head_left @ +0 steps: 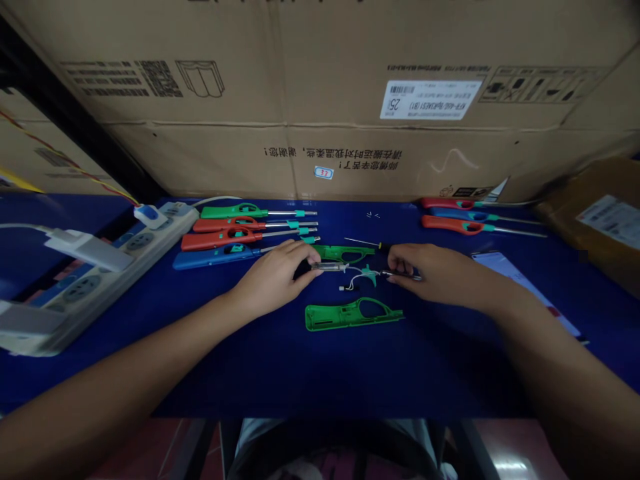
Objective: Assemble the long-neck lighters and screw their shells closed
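Note:
My left hand (pixel 280 275) pinches a clear lighter fuel tank (pixel 329 267) between thumb and fingers. From the tank a thin white tube runs right toward a teal trigger piece (pixel 369 275) and a small black part with a white tip (pixel 349 288). The fingers of my right hand (pixel 417 270) are closed on a dark metal lighter tube (pixel 395 273), its far end hidden in the hand. One green lighter shell half (pixel 345 315) lies open side up just below. Behind the tank is another green shell half (pixel 350 253), partly covered by my left hand.
Several whole lighters (pixel 225 239) lie at the left, beside a white power strip (pixel 110 267) with plugs. More lighters (pixel 455 225) lie back right. A screwdriver (pixel 365 242) lies behind the parts, a phone (pixel 525 290) right of my right hand. A large cardboard box (pixel 340 143) stands behind.

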### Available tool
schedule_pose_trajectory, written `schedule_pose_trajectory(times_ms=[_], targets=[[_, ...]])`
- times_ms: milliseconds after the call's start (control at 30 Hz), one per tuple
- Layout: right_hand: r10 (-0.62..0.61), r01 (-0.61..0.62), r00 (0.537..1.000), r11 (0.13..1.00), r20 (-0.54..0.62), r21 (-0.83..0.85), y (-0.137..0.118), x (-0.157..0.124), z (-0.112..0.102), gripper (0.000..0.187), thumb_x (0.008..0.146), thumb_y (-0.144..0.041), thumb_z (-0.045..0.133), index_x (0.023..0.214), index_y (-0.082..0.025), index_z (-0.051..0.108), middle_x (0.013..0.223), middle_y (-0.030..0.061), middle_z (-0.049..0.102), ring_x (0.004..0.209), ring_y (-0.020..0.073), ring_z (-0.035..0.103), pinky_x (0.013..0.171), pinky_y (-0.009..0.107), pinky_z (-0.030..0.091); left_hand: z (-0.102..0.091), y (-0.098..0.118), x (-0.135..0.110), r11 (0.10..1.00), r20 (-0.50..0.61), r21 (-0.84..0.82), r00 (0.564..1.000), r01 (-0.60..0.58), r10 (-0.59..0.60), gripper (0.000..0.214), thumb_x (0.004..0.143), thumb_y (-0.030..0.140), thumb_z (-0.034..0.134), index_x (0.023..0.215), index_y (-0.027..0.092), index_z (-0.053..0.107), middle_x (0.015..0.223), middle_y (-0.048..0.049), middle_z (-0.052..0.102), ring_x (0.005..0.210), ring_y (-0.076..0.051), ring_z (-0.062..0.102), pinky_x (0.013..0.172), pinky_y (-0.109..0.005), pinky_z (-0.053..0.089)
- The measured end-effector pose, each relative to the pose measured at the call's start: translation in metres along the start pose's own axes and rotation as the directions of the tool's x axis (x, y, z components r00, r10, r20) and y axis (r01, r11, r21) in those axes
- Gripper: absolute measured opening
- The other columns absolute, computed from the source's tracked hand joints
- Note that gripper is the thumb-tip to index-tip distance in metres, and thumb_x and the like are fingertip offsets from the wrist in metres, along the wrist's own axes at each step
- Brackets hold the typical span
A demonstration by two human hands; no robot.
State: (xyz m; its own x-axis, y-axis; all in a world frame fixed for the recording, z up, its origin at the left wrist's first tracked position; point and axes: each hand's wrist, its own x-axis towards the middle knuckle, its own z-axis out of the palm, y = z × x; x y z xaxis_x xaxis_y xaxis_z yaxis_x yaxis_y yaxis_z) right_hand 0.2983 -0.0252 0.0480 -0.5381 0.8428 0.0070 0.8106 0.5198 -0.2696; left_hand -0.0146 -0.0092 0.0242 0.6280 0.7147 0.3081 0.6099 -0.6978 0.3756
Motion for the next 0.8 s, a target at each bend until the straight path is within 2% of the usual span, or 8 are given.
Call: schedule_pose_trajectory(times_ms=[133, 200, 267, 367, 467, 667, 800], targets=[[0.038, -0.042, 0.997, 0.997, -0.067, -0.061, -0.0035, 0.0010, -0.0045, 0.006, 0.089, -0.028, 0.061, 0.089, -0.024, 0.057, 0.079, 0.0005, 0.066, 0.068, 0.0171, 0.060, 0.059, 0.029, 0.037, -0.0020, 0.0003, 0.0000, 0.999, -0.144, 0.004, 0.988, -0.046, 0.046, 0.016, 0.098, 0.025, 0.060, 0.110, 0.018, 0.066, 0.101, -0.0055, 0.066, 0.096, -0.021, 0.064, 0.087, -0.038, 0.054], [0.019, -0.024, 0.995, 0.999, -0.095, -0.046, -0.0050, 0.0016, -0.0065, 0.006, 0.090, -0.028, 0.059, 0.088, -0.024, 0.056, 0.079, 0.0004, 0.065, 0.069, 0.0168, 0.059, 0.060, 0.029, 0.037, -0.0031, 0.0022, 0.0001, 0.996, -0.221, 0.003, 0.972, -0.086, 0.085, 0.018, 0.098, 0.026, 0.059, 0.112, 0.018, 0.068, 0.101, -0.0056, 0.066, 0.095, -0.019, 0.065, 0.087, -0.036, 0.054], [-0.022, 0.023, 0.996, 1.000, -0.089, 0.007, -0.0056, 0.0019, -0.0073, 0.006, 0.090, -0.028, 0.060, 0.088, -0.024, 0.055, 0.080, 0.0000, 0.065, 0.070, 0.0164, 0.059, 0.063, 0.029, 0.039, -0.0043, 0.0043, 0.0003, 0.995, -0.252, 0.009, 0.962, -0.103, 0.102, 0.018, 0.098, 0.026, 0.060, 0.111, 0.017, 0.069, 0.099, -0.0055, 0.066, 0.093, -0.019, 0.065, 0.085, -0.034, 0.054], [-0.073, 0.073, 0.997, 0.993, -0.012, 0.096, -0.0052, 0.0021, -0.0069, 0.009, 0.089, -0.028, 0.063, 0.093, -0.025, 0.055, 0.083, -0.0005, 0.065, 0.073, 0.0164, 0.061, 0.066, 0.029, 0.042, -0.0067, 0.0060, 0.0005, 0.993, -0.220, 0.042, 0.969, -0.106, 0.113, 0.017, 0.096, 0.025, 0.061, 0.108, 0.017, 0.069, 0.097, -0.0057, 0.067, 0.093, -0.020, 0.064, 0.084, -0.035, 0.054], [-0.077, 0.071, 0.996, 0.990, 0.045, 0.120, -0.0040, 0.0021, -0.0058, 0.013, 0.088, -0.027, 0.064, 0.097, -0.025, 0.055, 0.084, -0.0007, 0.066, 0.074, 0.0169, 0.061, 0.067, 0.029, 0.043, -0.0086, 0.0054, -0.0003, 0.990, -0.143, 0.068, 0.981, -0.121, 0.130, 0.016, 0.095, 0.026, 0.061, 0.105, 0.018, 0.070, 0.097, -0.0053, 0.068, 0.094, -0.021, 0.064, 0.085, -0.036, 0.053], [-0.054, 0.053, 0.998, 0.997, 0.034, 0.048, 0.0003, 0.0023, -0.0025, 0.004, 0.090, -0.024, 0.059, 0.091, -0.024, 0.055, 0.083, -0.0007, 0.064, 0.073, 0.0167, 0.060, 0.066, 0.030, 0.042, -0.0077, 0.0042, -0.0016, 0.991, -0.032, 0.059, 0.992, -0.118, 0.120, 0.015, 0.094, 0.026, 0.061, 0.103, 0.020, 0.070, 0.098, -0.0042, 0.070, 0.096, -0.021, 0.064, 0.085, -0.037, 0.054], [-0.119, 0.119, 0.993, 0.991, -0.002, 0.055, -0.0009, 0.0038, 0.0004, 0.005, 0.093, -0.027, 0.057, 0.092, -0.022, 0.059, 0.097, 0.0035, 0.062, 0.079, 0.0172, 0.060, 0.073, 0.032, 0.046, -0.0037, 0.0052, -0.0026, 0.995, 0.010, 0.046, 0.996, -0.089, 0.089, 0.018, 0.094, 0.030, 0.062, 0.107, 0.021, 0.070, 0.101, -0.0042, 0.069, 0.099, -0.022, 0.065, 0.087, -0.038, 0.055]])
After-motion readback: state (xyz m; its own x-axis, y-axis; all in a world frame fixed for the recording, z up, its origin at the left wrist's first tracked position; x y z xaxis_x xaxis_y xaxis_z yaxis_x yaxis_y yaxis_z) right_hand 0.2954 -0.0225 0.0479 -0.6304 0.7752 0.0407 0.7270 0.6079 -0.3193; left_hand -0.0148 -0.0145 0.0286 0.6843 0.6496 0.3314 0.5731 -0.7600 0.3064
